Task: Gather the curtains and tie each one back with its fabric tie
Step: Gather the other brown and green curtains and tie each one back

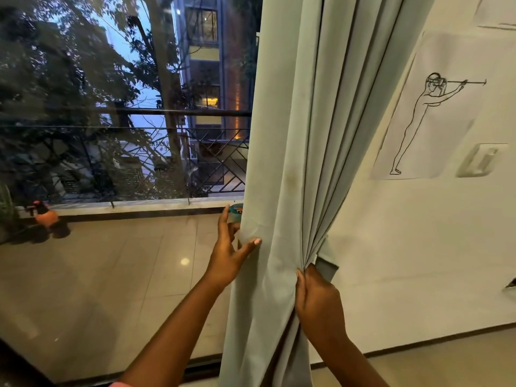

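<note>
Curtain [290,135] hangs at the right side of the window [125,107], next to the wall [405,247], already bunched into folds. Right hand [318,300] has its fingers clamped on the pleats at the wall side, where a darker grey strip [326,265] pokes out just above it, prob the fabric tie but can't be sure. Left hand [227,258] is on the window edge of the cloth, thumb pressing the front, other fingers spread apart & reaching behind, not closed on it.

To do this step well, imo: sweep the loose left edge across w/ the left hand so all folds meet at the right hand's grip, keep that grip at one height, then wrap the tie round the whole bundle. Risk: front panel slips out & sags
</note>
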